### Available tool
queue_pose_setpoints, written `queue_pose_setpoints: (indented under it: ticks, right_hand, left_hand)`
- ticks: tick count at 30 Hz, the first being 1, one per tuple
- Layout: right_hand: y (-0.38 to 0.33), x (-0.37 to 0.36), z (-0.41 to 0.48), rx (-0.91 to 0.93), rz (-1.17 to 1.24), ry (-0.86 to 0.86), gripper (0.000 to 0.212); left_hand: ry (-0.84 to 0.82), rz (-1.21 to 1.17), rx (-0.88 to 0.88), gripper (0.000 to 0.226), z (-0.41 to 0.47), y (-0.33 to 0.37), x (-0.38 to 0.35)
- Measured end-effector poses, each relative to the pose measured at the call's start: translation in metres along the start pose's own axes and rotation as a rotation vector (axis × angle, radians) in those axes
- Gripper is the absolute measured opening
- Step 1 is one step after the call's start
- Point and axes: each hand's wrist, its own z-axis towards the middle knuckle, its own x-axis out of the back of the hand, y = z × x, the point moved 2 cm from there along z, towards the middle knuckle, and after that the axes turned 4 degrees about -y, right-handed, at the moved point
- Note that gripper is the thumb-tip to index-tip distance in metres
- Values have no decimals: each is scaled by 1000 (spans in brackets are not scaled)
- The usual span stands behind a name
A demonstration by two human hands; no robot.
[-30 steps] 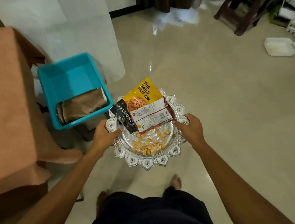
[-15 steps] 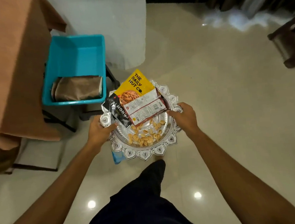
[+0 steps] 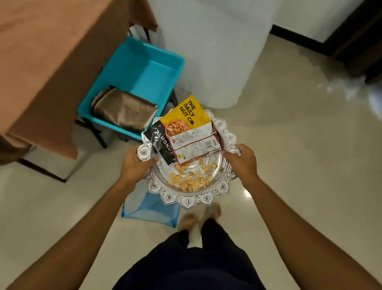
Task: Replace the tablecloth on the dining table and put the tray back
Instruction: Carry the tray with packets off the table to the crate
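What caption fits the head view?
The left hand and right hand grip a silver tray of nut packets and loose nuts near the brown tablecloth and teal bin.

We saw even, fairly bright indoor light from overhead. The glossy floor [image 3: 301, 159] threw back small lamp glints, and the tray [image 3: 191, 203] rim gleamed. Shadow lay soft under the table [image 3: 41, 53]. Wide-angle bending curved the edges, and the far right side was smeared with blur.

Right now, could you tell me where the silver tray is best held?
Grip the silver tray by its scalloped rim at opposite sides, from left and right, as the left hand and right hand do. It is shallow and loaded with packets and loose nuts, so it must stay level.
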Motion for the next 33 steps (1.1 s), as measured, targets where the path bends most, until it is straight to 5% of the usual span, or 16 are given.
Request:
queue_pose_setpoints:
  ticks: [7,17,23,33]
  right_hand:
    - [-61,4,78,124,-123,-160,26]
    - [-133,-21,132,210,-205,-371,45]
    - [-166,-52,129,243,-239,-423,16]
    - [-219,-151,144,233,-239,-409,13]
  left_hand:
    - [197,-118,45,45,11,16,-27]
    - [424,-239,69,42,15,34,-26]
    - [480,-233,91,47,22,37,7]
    - [467,-187,123,54,76,49,96]
